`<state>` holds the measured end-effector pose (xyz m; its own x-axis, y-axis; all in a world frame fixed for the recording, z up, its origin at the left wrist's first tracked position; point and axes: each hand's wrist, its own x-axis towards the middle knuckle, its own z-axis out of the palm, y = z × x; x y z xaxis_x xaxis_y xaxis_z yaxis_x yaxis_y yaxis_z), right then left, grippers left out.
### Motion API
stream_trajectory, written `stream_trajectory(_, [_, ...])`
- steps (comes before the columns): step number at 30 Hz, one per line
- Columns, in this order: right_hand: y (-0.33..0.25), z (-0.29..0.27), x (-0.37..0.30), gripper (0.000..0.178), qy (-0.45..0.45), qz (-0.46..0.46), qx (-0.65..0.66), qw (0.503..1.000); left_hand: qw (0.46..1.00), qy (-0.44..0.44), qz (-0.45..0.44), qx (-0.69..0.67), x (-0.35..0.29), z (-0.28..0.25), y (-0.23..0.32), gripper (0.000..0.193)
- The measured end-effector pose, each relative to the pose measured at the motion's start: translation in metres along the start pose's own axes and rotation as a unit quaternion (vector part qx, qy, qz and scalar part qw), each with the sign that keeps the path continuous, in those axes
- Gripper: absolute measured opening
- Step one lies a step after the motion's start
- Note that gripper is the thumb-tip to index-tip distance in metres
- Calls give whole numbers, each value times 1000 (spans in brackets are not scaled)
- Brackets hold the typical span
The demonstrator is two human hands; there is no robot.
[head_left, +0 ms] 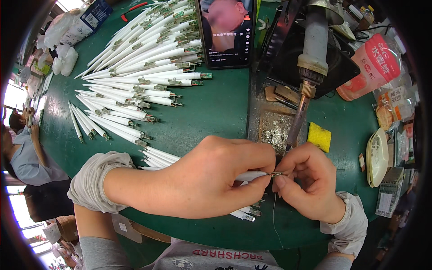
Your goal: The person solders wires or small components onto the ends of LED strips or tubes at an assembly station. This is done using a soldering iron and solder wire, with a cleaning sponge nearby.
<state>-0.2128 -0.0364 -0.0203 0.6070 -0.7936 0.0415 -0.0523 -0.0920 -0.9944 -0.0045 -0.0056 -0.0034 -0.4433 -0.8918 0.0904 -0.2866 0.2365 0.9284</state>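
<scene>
One held tube (pixel 252 176) — one sponge (pixel 319 137)

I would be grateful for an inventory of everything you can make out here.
Held tube: one, white, in the left hand
Strand: one, pale, hanging below the hands
Tubes: dozens, white, mostly fanned out left
Table: one, green, beneath them
Soldering iron: one, grey and brass, above the right hand
Sponge: one, yellow, right of its tip
Phone: one, black, back centre
Pink package: one, right
Dish: one, pale, far right
Bags: several, whitish, back left
Co-worker: one, blue-grey top, far left
Rim clutter: unclear
Left hand: one, bare, centre
Right hand: one, bare, at the held tube's end
</scene>
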Motion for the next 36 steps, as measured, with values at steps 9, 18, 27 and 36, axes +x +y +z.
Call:
stream_trajectory(9, [-10, -5, -1, 13, 35, 5, 5, 999, 982, 1, -129, -139, 4, -7, 3, 7])
stream_trajectory(18, [-8, -4, -1, 16, 88, -50, -53, 993, 987, 14, -89, -130, 6, -9, 6, 8])
stream_trajectory(27, [-6, -6, -1, 17, 70, -93, -52, 992, 989, 19, -72, -127, 5, -9, 7, 7])
stream_trajectory(36, [-5, -7, 1, 17, 50, -91, -49, 993, 965, -7, -113, -237, 10, -13, -1, 5])
